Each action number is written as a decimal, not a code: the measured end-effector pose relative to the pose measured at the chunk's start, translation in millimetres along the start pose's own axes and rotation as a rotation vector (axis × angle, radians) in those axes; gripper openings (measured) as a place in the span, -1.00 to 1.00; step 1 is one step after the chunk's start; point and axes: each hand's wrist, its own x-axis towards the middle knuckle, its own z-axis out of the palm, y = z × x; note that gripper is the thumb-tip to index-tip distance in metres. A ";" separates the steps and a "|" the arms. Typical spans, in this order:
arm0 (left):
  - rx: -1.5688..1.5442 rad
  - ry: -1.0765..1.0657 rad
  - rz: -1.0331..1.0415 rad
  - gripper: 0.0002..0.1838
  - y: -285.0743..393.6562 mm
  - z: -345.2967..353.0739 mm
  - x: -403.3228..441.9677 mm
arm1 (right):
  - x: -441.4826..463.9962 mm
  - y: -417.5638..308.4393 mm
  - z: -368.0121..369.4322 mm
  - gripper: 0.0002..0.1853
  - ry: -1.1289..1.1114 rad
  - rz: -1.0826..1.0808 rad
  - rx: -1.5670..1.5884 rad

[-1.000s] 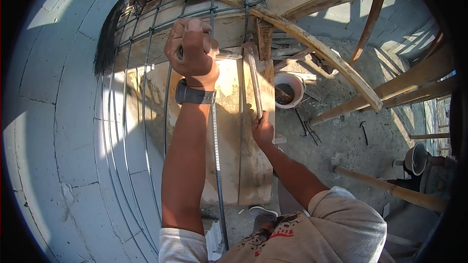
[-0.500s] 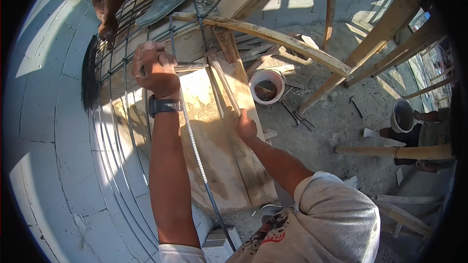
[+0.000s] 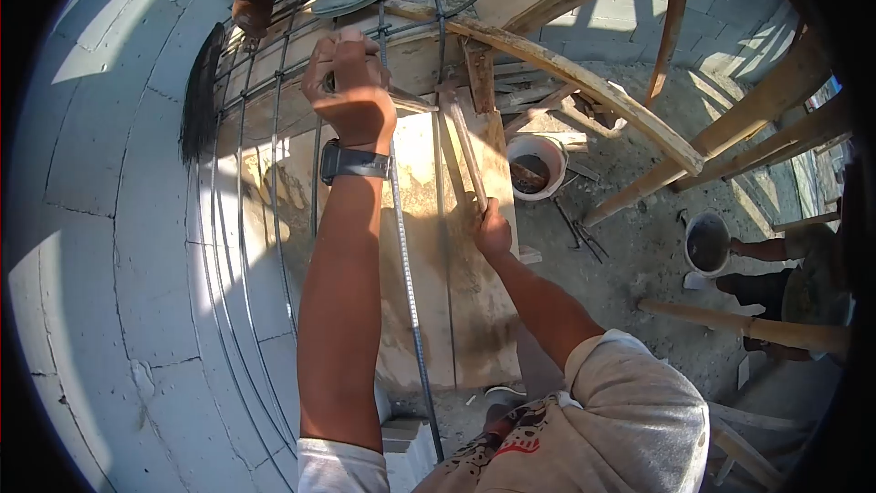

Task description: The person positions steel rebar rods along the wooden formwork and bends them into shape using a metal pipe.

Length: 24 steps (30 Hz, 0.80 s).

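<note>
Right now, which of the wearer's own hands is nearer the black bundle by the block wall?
Left: the left hand is a short way right of the black bundle in view; the right hand is farther right and lower.

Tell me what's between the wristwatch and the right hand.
In the head view, a ribbed steel bar crosses between the wristwatch and the right hand; partly shaded wooden boarding fills the rest.
</note>
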 end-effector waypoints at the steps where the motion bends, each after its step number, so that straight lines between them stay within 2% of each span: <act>1: -0.072 0.013 -0.079 -0.75 3.1 5.1 -2.6 | 0.3 3.9 2.7 -0.73 0.017 -0.006 0.010; 4: -0.105 0.049 0.018 -0.69 -9.6 7.3 14.6 | 3.6 10.4 19.2 -0.72 0.045 -0.031 0.006; 5: -0.127 0.059 -0.056 -0.66 0.3 12.3 11.9 | 1.8 6.4 20.0 -0.74 0.052 -0.025 0.012; 12: -0.057 0.059 -0.046 -0.67 10.0 2.3 0.5 | -14.1 0.9 -33.9 -0.79 -0.090 -0.033 0.148; 13: -0.157 0.085 -0.151 -0.69 11.7 -3.8 0.0 | -15.7 5.0 -50.3 -0.80 -0.101 -0.060 0.201; 15: -0.151 0.065 -0.151 -0.72 18.8 -2.8 -8.5 | -13.8 2.7 -82.4 -0.86 -0.040 -0.152 0.278; 17: -0.150 -0.009 -0.130 -0.75 21.4 -3.9 -22.7 | -11.5 5.5 -111.0 -0.81 -0.116 -0.179 0.332; 19: 0.059 -0.120 -0.054 -0.77 29.5 2.0 -42.5 | -4.6 8.2 -129.2 -0.71 -0.197 -0.237 0.455; 22: 0.256 -0.180 -0.033 -0.77 45.8 21.0 -75.2 | 9.2 -32.5 -183.2 -0.69 -0.791 0.553 0.964; 23: 0.388 -0.225 0.100 -0.79 47.0 19.6 -78.8 | 10.7 -40.8 -193.2 -0.65 -0.841 0.581 1.013; 24: 0.435 -0.214 0.061 -0.79 50.2 22.3 -85.7 | 9.8 -58.6 -203.6 -0.64 -0.825 0.587 0.982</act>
